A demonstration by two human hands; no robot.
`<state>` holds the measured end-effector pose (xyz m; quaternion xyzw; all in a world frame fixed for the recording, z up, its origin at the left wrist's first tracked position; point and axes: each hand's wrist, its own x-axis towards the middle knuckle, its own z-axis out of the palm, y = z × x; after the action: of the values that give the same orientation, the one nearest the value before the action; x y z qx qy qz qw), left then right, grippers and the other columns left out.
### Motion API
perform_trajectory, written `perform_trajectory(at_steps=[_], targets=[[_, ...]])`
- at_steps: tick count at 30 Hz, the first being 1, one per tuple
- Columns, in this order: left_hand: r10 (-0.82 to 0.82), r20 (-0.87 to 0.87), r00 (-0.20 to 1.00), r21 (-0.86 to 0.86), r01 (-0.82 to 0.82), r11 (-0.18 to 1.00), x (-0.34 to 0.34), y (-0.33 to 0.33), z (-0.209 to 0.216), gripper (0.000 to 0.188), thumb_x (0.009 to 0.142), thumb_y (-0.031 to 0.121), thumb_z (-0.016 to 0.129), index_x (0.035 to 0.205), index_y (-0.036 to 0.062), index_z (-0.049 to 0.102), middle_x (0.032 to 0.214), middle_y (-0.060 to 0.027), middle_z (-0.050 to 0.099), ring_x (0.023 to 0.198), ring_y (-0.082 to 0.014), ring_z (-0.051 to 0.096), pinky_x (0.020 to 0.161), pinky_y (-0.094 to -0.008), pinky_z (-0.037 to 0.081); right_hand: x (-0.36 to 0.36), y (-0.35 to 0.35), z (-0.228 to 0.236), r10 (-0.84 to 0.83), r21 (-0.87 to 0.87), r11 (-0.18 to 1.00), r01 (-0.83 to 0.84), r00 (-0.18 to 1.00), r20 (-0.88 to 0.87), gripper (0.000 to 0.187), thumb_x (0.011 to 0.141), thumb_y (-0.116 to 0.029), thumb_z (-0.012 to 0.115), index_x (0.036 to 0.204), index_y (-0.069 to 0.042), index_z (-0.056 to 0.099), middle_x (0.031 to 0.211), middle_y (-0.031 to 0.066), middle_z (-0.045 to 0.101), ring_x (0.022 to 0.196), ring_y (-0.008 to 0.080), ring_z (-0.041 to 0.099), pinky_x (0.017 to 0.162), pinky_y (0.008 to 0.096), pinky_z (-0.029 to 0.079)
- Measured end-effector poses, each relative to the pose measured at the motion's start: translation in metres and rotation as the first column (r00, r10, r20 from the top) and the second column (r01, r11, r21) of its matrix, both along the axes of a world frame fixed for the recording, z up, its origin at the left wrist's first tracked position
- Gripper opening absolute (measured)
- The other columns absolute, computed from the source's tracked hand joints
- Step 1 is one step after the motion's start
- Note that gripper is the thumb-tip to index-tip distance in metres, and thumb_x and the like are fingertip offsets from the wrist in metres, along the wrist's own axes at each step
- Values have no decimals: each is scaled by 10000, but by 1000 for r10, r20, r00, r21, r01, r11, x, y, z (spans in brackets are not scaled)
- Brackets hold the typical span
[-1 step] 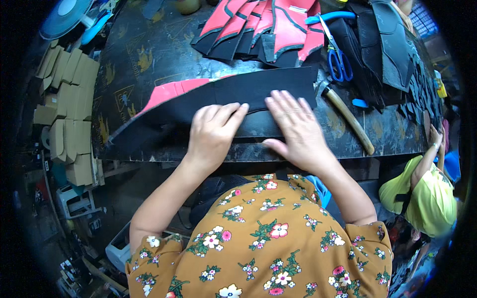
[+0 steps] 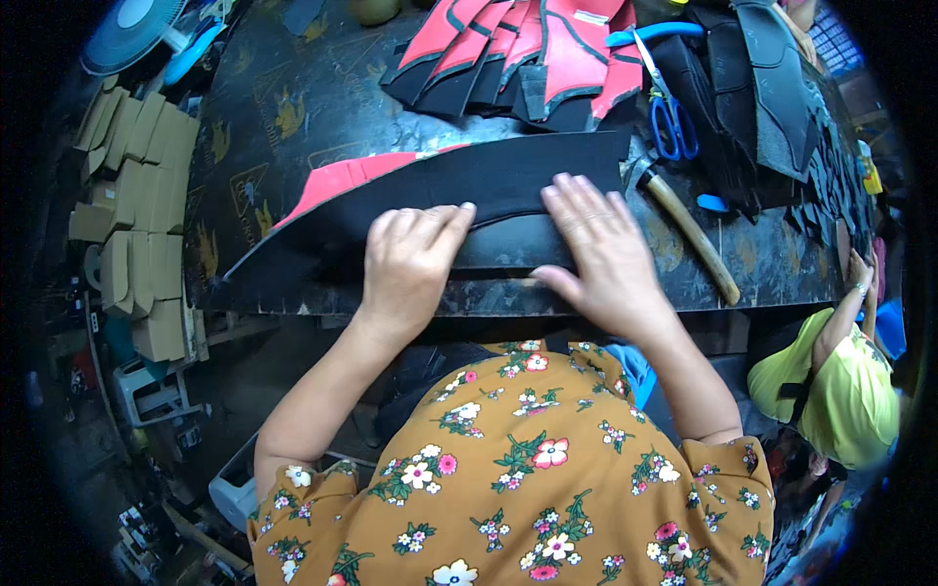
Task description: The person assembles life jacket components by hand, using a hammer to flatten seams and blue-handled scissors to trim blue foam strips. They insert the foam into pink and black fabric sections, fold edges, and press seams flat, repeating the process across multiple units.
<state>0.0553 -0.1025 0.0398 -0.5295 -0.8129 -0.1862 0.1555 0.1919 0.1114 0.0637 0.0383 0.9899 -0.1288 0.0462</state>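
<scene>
A long black sheet piece (image 2: 430, 186) with a curved edge lies across the near side of the table, with a pink section (image 2: 354, 180) showing along its far left edge. My left hand (image 2: 405, 269) is closed at the piece's near edge, thumb and bent fingers together on the black material. Flat on the right part of the piece rests my right hand (image 2: 608, 252), fingers stretched out and thumb apart. Right of that hand lies a hammer (image 2: 692, 232) with a wooden handle. Blue-handled scissors (image 2: 672, 127) sit beyond it.
Pink and black cut pieces (image 2: 572, 59) are fanned out at the far side. Stacked black pieces (image 2: 733, 107) lie at the right, near a small blue object (image 2: 712, 203). Cardboard boxes (image 2: 147, 195) and a fan (image 2: 132, 34) stand left. A person in yellow-green (image 2: 845, 391) works at right.
My right hand has slid a little to the right along the black piece. My left hand has shifted slightly left and remains closed at the edge.
</scene>
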Motion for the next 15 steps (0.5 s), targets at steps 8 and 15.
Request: perform_trajectory(at_steps=[8,15], targets=[[-227,30,973,218,216,952,5,67,-28,267,912,149,615,1144,73,723,1084,-36,686,1011,-219,642,934,-390,442,13,6,8,-81,-385,914,-128,872,-482,386,944,-48,688,1320,23,639,1271,234,683,1211,408,657,1078,495,497],[24,106,994,550,-79,831,-24,29,21,533,809,175,879,1269,17,660,1299,-153,656,1197,-293,627,1059,-420,464,0,16,-47,-76,-120,993,8,813,-578,363,905,-76,745,1265,-57,706,1234,116,717,1178,307,669,1043,460,489]])
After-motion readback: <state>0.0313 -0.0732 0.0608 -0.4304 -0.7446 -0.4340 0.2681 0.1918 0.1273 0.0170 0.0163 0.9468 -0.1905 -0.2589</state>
